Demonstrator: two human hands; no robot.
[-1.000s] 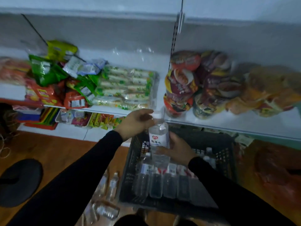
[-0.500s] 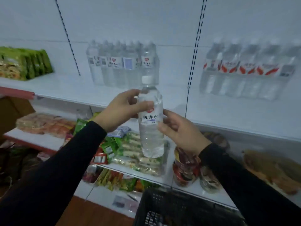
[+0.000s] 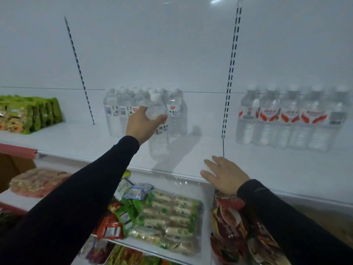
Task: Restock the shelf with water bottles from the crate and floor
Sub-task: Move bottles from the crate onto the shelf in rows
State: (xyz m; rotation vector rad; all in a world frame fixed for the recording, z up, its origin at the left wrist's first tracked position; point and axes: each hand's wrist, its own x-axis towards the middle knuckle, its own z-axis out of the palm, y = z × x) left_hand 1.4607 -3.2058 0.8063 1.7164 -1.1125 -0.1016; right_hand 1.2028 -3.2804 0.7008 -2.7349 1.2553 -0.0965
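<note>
your left hand (image 3: pixel 142 124) grips the water bottle (image 3: pixel 158 142) up high, standing on the shelf (image 3: pixel 191 165) in front of the row. right hand (image 3: pixel 224 175) flat, fingers apart. bottle's prob heavy & slick, thin sides squish, so hold the middle.

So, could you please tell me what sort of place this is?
Probably a small grocery shop: white slotted shelving, rows of bottled water and packaged snacks laid out below.
</note>
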